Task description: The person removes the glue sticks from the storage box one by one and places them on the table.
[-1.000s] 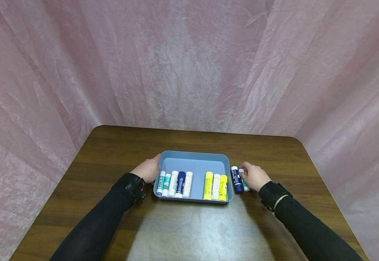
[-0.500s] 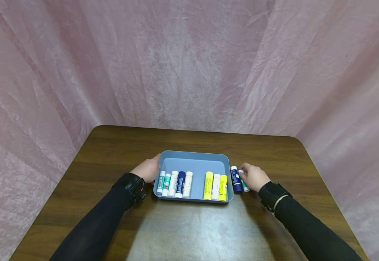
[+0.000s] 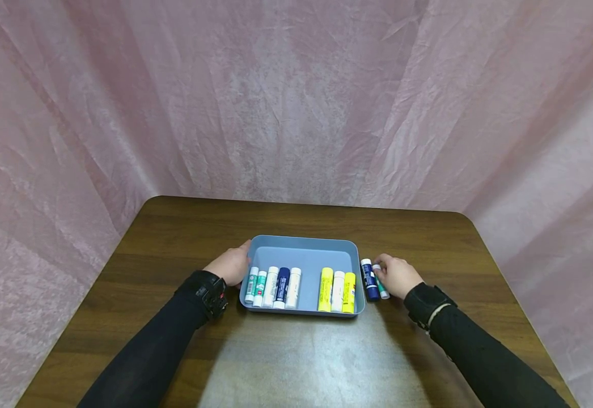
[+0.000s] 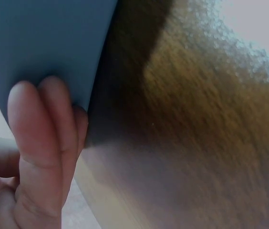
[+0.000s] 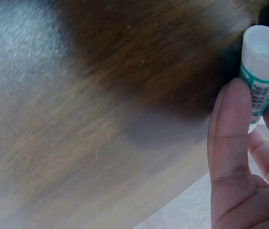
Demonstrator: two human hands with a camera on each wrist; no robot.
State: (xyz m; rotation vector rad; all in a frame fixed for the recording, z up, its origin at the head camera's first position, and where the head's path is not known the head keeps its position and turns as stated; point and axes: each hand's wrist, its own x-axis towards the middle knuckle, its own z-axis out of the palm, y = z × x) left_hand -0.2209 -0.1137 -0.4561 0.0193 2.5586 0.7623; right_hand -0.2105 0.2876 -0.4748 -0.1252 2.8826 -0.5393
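Observation:
My left hand (image 3: 232, 266) rests against the left side of a blue-grey tray (image 3: 304, 243); in the left wrist view its straight fingers (image 4: 34, 124) lie flat on the outer wall of the tray. Just off the tray's right side, my right hand (image 3: 399, 276) pinches a small green-and-white glue stick (image 3: 382, 290) between thumb and fingers. The right wrist view shows this glue stick (image 5: 261, 67) with its white end toward the camera and a barcode on its label. Beside it on the table, along the tray's wall, lies a dark blue glue stick (image 3: 369, 280) with a white end.
Inside the tray, a left row has two green-and-white glue sticks (image 3: 251, 285), two white ones (image 3: 293, 289) and a dark blue one (image 3: 282, 288). At right, a white stick (image 3: 338, 292) lies between two yellow ones (image 3: 325, 290). Pink curtains (image 3: 296, 102) surround the wooden table (image 3: 199, 221).

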